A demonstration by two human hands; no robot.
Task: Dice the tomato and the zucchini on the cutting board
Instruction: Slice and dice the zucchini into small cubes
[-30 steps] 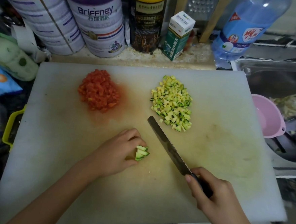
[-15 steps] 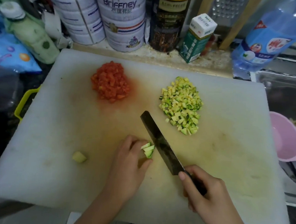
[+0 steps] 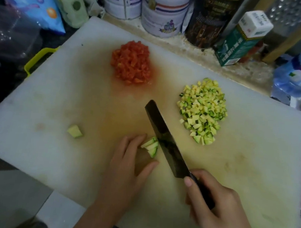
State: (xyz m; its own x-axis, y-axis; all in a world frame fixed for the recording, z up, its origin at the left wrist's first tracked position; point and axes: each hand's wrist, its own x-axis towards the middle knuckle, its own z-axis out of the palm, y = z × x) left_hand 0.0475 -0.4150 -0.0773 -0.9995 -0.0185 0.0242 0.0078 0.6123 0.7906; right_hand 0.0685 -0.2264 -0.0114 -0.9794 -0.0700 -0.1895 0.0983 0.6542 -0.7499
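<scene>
Last zucchini strips (image 3: 152,146) pinched by left hand (image 3: 124,165); knife (image 3: 164,139) gripped by right hand (image 3: 216,205), blade at strips' 3 o'clock. Next: crosscuts needed, then stray chunk (image 3: 75,131) at 9 o'clock.

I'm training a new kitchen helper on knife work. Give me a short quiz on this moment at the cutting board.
1. True or false: the left hand holds zucchini strips beside the knife blade.
2. Which hand grips the knife handle? A) left B) right C) both
3. Fill in: the diced tomato pile lies to the ___ of the diced zucchini pile.
Key: 1 true; 2 B, the right hand; 3 left.
</scene>
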